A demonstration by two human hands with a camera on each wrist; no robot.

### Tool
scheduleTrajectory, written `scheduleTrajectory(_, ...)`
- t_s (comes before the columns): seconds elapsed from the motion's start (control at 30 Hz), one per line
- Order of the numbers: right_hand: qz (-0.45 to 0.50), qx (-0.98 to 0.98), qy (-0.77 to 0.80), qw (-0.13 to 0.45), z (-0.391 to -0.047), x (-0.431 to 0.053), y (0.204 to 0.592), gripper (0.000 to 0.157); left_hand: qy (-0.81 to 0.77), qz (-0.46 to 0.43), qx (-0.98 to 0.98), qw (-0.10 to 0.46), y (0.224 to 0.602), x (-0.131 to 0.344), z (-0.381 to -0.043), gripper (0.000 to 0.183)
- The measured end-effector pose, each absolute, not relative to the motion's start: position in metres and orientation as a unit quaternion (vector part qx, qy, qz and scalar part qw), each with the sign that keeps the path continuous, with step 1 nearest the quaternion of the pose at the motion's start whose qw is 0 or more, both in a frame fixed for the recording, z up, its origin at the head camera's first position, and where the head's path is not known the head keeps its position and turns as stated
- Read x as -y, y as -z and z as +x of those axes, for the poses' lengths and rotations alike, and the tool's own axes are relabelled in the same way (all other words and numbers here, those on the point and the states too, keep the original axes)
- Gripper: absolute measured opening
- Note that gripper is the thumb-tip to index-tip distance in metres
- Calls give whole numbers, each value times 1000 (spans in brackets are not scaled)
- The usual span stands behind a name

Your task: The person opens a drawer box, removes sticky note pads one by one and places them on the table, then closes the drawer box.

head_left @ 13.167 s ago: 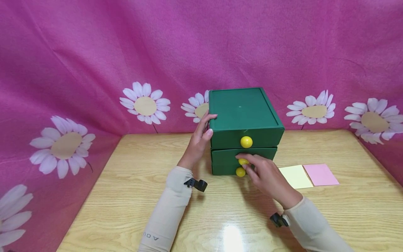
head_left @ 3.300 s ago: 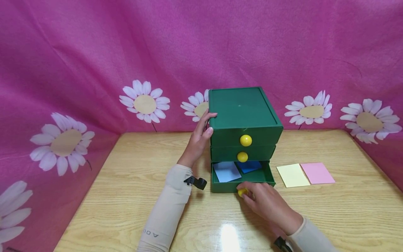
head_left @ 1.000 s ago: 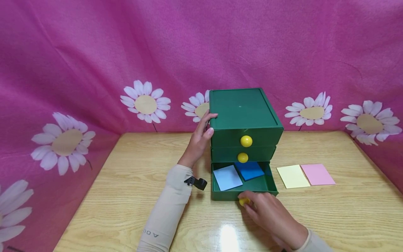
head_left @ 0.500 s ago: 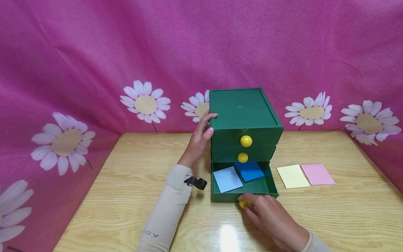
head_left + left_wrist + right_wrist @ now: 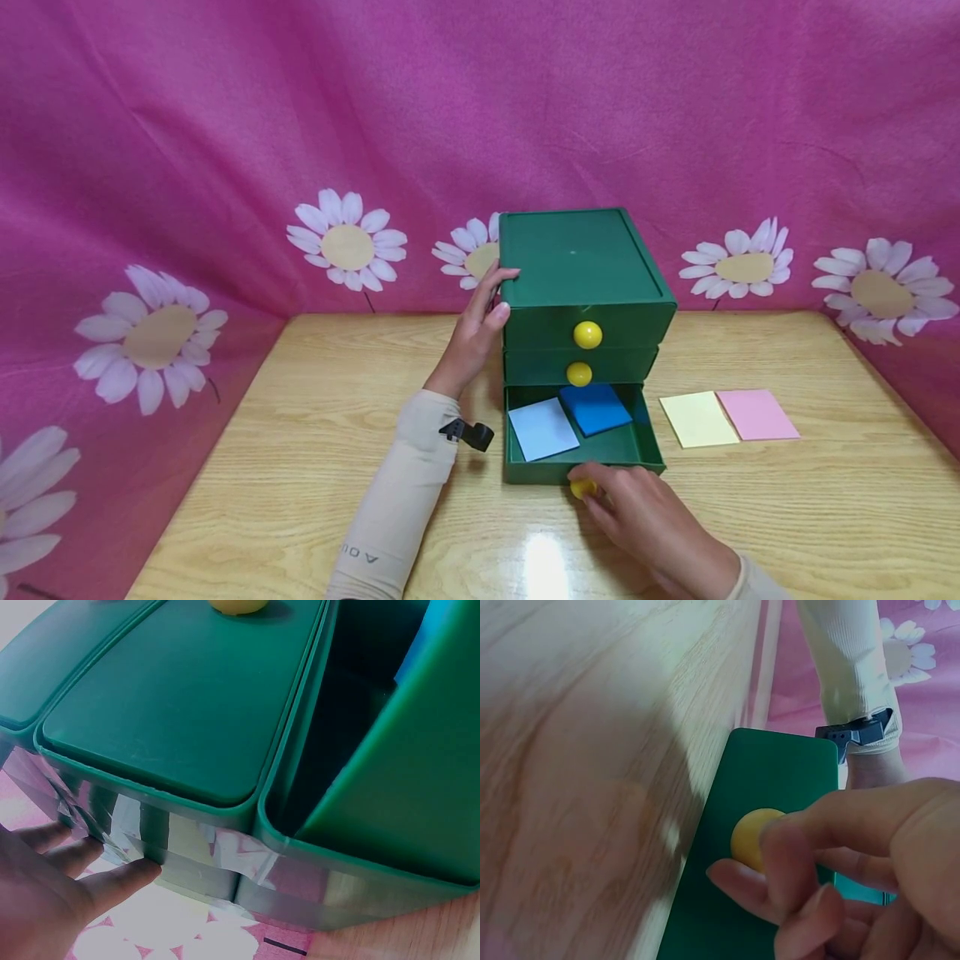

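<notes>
Green drawer cabinet, just one, stands on the wooden tabletop in front of me, with three drawers stacked in it. Each drawer has one round yellow knob, three in all: the top knob, the middle knob and the lowest knob. Two drawers sit closed; the bottom drawer stands out toward me.

I count four square paper notes. Two lie inside that bottom drawer: the light blue note at its left and the dark blue note just beside it, farther back. The other two, the pale yellow note and the pink note, lie side by side on the tabletop, to the right of the cabinet.

My right hand is nearly closed, pinching the lowest knob between finger and thumb, the other fingers bent. My left hand is spread and grips nothing; its fingers rest along the cabinet's left side, one fingertip over the top edge and the thumb near the front corner.
</notes>
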State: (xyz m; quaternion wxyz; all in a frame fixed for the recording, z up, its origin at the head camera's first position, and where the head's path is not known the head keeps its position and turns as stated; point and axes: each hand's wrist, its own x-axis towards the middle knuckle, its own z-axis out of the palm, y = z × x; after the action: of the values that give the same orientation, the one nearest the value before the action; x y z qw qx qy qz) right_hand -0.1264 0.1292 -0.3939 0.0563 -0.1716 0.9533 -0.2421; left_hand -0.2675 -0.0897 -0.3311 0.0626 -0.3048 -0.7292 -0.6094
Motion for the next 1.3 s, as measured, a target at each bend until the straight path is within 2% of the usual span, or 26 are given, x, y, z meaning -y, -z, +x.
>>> scheduleTrajectory(0.3, -177, -934, 284, 123, -123, -133, 391, 20, 614, -301, 728, 60, 331, 90, -268, 54)
scheduleTrajectory(0.67, -218, -911, 309, 163, -120, -142, 391, 17, 615, -297, 727, 61, 331, 89, -268, 54)
scheduleTrajectory(1.3, -228, -902, 308, 201, -115, -149, 388, 18, 613, -296, 730, 57, 331, 90, -267, 55)
